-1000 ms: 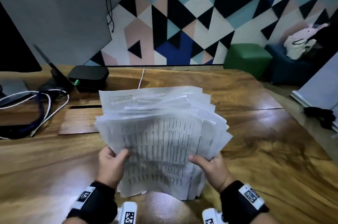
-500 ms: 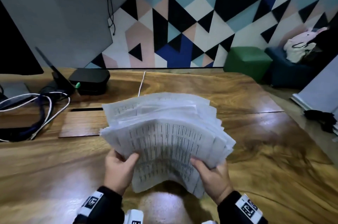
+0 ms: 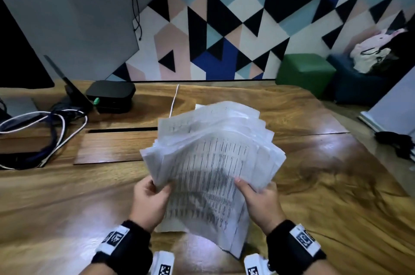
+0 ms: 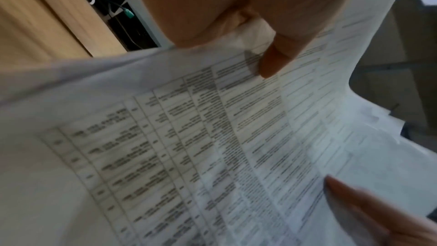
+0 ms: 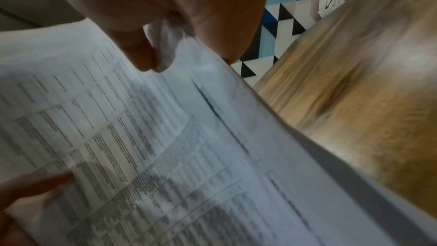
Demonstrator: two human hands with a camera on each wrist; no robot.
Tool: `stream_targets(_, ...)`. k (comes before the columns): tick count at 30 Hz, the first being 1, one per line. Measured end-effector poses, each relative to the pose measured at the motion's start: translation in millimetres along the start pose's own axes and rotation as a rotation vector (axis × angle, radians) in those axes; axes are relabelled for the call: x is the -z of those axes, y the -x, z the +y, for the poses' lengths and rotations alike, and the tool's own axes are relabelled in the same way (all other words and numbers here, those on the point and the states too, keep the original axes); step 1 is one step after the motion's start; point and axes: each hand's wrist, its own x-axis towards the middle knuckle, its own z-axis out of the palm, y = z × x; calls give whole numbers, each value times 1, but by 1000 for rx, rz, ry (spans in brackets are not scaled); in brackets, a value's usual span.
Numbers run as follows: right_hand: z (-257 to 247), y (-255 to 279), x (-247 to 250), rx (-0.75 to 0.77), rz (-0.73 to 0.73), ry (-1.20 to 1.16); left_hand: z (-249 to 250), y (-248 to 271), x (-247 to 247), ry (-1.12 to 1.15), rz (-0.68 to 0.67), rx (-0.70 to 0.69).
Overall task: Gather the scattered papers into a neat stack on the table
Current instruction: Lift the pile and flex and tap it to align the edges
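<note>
**Two hands hold a loose bundle of printed papers above a wooden table**

A thick, uneven bundle of papers (image 3: 211, 162) sits at the centre of the head view, lifted off the wooden table (image 3: 336, 196) and tilted away from the person. The sheets are fanned out of line, with staggered edges along the top and right side. The front sheet carries a printed table with rows of small text, too blurred to read.

The left hand (image 3: 149, 199) grips the bundle's lower left edge, thumb (image 4: 274, 59) pressed on the front sheet and fingers curled behind. The right hand (image 3: 260, 201) grips the lower right edge in the same way, thumb on the front and fingers behind the sheets. Both wrists wear black bands with white square-patterned markers.

At the far left of the table lie a black box (image 3: 111, 96) and a tangle of white and dark cables (image 3: 45, 135). A thin white cable (image 3: 174, 100) runs along the table behind the papers. Beyond the table is a wall of coloured triangles (image 3: 224, 27), with a green cube seat (image 3: 305, 72) on the floor to the right.
</note>
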Motion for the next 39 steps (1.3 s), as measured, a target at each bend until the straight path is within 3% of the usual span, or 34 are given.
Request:
stream_targets(4, -23, -6, -3, 100, 23, -21, 18, -10, 1, 91, 77, -48)
stream_targets(6, -34, -5, 4, 128, -17, -53, 23, -8, 9, 103, 1, -97)
stream_targets(9, -26, 2, 13, 72, -85, -3, 12, 1, 17, 109, -110, 3)
stream_targets(13, 1, 6, 17, -29, -124, 164, -3, 8, 15, 40, -102, 79)
stream_targets(19, -19, -17, 29, 68, -137, 251, 81, -28, 31, 105, -204, -33)
stream_targets(21, -35, -28, 36, 86, -143, 334, 120, -41, 39, 122, -325, -30)
stream_targets(23, -49, -37, 41, 96, -178, 414, 150, -48, 44, -12, -489, -60)
stream_targets(28, -87, -43, 37, 284, -330, 805, 156, -37, 24, -447, -775, -127)
stream_targets(30, -97, -43, 32, 300, -381, 926, 141, -34, 11, -482, -770, -140)
stream_targets(33, -108, -44, 25, 291, -403, 1008, 113, -39, 8, -330, -640, -139)
stream_targets(37, -124, -53, 37, 106, -514, 1117, 85, -42, 17, -156, -456, -109)
stream_targets(39, -126, -61, 61, -16, -557, 1040, 77, -42, 24, -126, -415, -73)
